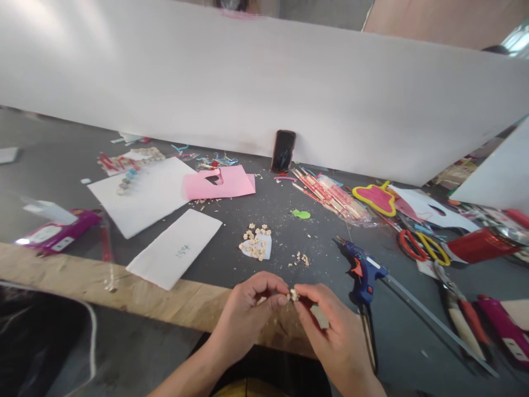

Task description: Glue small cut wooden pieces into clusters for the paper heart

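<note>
My left hand (250,311) and my right hand (336,328) meet above the table's front edge. Between their pinched fingertips is a small beige knobbly cluster (293,295), like a tiny piece of popcorn. Just beyond the hands, similar beige clusters (258,234) lie on and around a small white paper piece (264,248). A smaller heap of beige bits (303,259) sits on the dark surface to its right. The fingers hide part of the held cluster.
A blue glue gun (367,275) with a long glue stick lies at right, near scissors (413,245), pliers (458,309) and a red can (483,244). White sheets (176,248) and pink paper (231,184) lie left. A phone (283,151) leans on the white partition (231,88).
</note>
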`<state>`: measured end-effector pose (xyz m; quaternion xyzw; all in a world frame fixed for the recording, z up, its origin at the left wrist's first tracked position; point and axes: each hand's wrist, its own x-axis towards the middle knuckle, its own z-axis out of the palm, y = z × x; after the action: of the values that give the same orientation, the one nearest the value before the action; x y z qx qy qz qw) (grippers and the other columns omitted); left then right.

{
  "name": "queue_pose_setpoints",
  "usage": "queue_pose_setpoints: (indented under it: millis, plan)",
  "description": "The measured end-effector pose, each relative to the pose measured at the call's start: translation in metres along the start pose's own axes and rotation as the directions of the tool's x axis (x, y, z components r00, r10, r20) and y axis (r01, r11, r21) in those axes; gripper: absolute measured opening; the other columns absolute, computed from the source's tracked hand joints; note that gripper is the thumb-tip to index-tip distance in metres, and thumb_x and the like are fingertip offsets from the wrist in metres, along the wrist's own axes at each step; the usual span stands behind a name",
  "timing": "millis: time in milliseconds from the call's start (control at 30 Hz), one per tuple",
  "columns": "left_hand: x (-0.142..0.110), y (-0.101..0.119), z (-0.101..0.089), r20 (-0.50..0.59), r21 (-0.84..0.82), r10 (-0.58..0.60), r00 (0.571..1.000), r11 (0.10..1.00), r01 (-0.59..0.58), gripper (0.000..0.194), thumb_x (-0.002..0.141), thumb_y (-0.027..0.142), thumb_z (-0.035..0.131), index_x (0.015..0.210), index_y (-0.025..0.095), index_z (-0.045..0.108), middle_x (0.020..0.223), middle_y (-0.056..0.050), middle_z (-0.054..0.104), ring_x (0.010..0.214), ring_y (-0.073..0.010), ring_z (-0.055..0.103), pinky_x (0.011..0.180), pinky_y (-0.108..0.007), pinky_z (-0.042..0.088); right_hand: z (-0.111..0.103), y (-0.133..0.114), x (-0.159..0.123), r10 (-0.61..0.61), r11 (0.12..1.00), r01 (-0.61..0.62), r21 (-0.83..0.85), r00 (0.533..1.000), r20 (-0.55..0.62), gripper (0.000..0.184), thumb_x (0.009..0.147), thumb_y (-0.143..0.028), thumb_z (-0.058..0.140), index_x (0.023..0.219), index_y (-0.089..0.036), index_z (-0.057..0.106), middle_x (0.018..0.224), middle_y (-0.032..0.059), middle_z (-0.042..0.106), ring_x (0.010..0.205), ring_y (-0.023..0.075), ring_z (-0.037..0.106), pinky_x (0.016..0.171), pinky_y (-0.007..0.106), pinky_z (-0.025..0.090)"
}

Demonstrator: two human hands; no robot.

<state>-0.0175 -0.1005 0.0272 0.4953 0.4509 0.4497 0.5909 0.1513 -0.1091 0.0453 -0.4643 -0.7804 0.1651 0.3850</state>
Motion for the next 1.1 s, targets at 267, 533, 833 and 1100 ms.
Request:
queue_pose_setpoints:
  millis: [267, 533, 833, 1100]
  plan:
    - [0.0007, 0.0008, 0.0021, -0.043, -0.001, -0.012, 0.999, 1.0, 0.012, 0.009, 0.076, 0.024, 0.067, 0.077, 0.015, 0.069, 0.083, -0.005, 0.063, 0.081, -0.0189, 0.058, 0.075, -0.029, 0.045, 0.001, -0.0001, -0.0004, -0.142, 0.981, 0.138, -0.133, 0.99, -0.019, 0.019, 0.086, -0.011, 0.054, 0.102, -0.022, 0.059, 0.084, 0.004, 0.07, 0.075, 0.0163, 0.066, 0.066, 0.028, 0.056]
    - [0.0002, 0.0006, 0.0036, -0.063, -0.037, -0.009, 0.998, 0.999, 0.007, 0.009, 0.074, 0.025, 0.069, 0.072, 0.016, 0.07, 0.08, -0.005, 0.064, 0.079, -0.0184, 0.059, 0.074, -0.027, 0.046, 0.0008, -0.0016, 0.0009, -0.139, 0.987, 0.137, -0.079, 0.99, -0.024, 0.018, 0.086, -0.013, 0.054, 0.101, -0.022, 0.06, 0.082, 0.0038, 0.07, 0.073, 0.016, 0.066, 0.064, 0.027, 0.056]
    - [0.0016, 0.002, 0.0056, -0.04, -0.095, -0.056, 0.998, 0.994, 0.052, 0.015, 0.072, 0.03, 0.072, 0.075, 0.015, 0.07, 0.079, -0.005, 0.064, 0.076, -0.0182, 0.058, 0.071, -0.028, 0.046, 0.0019, -0.0012, -0.0017, -0.092, 0.996, 0.091, -0.018, 0.995, -0.043, 0.018, 0.086, -0.014, 0.055, 0.101, -0.023, 0.06, 0.081, 0.0035, 0.069, 0.073, 0.0159, 0.066, 0.061, 0.026, 0.055]
    - [-0.0015, 0.0084, 0.0055, 0.027, -0.144, -0.095, 0.995, 0.985, 0.098, 0.018, 0.075, 0.033, 0.069, 0.075, 0.015, 0.071, 0.078, -0.004, 0.065, 0.076, -0.0171, 0.056, 0.071, -0.026, 0.045, 0.0006, -0.0035, -0.003, -0.046, 0.998, 0.048, 0.045, 0.998, -0.034, 0.017, 0.086, -0.014, 0.056, 0.099, -0.023, 0.06, 0.084, 0.0032, 0.068, 0.076, 0.0156, 0.065, 0.065, 0.025, 0.055]
